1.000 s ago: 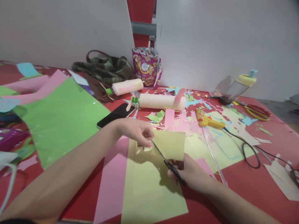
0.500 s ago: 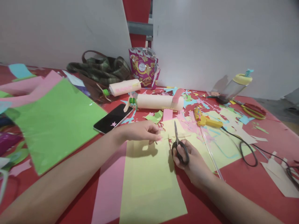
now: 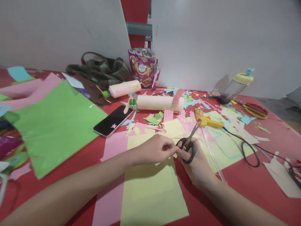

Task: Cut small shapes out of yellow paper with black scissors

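Note:
My right hand (image 3: 198,166) grips black-handled scissors (image 3: 189,142), blades pointing up and right towards the glue gun. My left hand (image 3: 155,150) is closed in a pinch and meets the right hand's fingers at a small yellow paper piece (image 3: 176,147). Both hands hover over a large yellow paper sheet (image 3: 150,191) that lies on a pink sheet (image 3: 113,188) on the red table (image 3: 246,182).
A phone (image 3: 112,124) lies left of the yellow sheet, beside a big green sheet (image 3: 54,119). Two paper-wrapped bottles (image 3: 160,102), a snack bag (image 3: 143,67), a plaid bag (image 3: 98,70), a yellow glue gun (image 3: 208,121) with cord, red scissors (image 3: 255,110) and a drink bottle (image 3: 235,88) sit behind, among paper scraps.
The scissors left the yellow sheet and swung up to the right. My left hand moved right and down to meet the right hand with a small cut yellow piece.

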Motion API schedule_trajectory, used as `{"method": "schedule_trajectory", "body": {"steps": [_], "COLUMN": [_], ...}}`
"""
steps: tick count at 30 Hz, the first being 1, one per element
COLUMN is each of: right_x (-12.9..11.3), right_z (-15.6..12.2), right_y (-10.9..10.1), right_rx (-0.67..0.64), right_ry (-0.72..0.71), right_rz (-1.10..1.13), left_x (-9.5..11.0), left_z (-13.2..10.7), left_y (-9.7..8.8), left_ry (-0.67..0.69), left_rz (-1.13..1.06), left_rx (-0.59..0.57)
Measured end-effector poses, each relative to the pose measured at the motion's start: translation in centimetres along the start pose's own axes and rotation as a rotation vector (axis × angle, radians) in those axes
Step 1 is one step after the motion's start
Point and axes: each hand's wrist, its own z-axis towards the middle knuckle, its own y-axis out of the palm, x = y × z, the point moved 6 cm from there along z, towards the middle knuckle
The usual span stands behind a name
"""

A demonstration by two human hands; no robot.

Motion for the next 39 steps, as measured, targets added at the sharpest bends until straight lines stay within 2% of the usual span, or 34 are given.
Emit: {"method": "schedule_trajectory", "body": {"steps": [8, 16, 26, 32, 39], "right_x": [0.1, -0.4, -0.9, -0.8, -1.0], "right_z": [0.2, 0.1, -0.2, -0.2, 0.0], "right_y": [0.2, -0.1, 0.4, 0.1, 0.6], "right_rx": [-0.038, 0.001, -0.008, 0.021, -0.031], "right_ry": [-0.024, -0.05, -0.045, -0.107, -0.062], "right_rz": [0.0, -0.158, -0.238, -0.218, -0.274], "left_x": [0.1, -0.4, 0.1, 0.0, -0.4], "left_z": [0.0, 0.2, 0.1, 0.0, -0.1], "left_y": [0.1, 0.2, 0.0, 0.3, 0.6], "left_ry": [-0.011, -0.046, 0.002, 0.038, 0.04], "left_rz": [-0.002, -0.016, 0.004, 0.021, 0.037], "left_rx": [0.007, 0.012, 0.046, 0.025, -0.016]}}
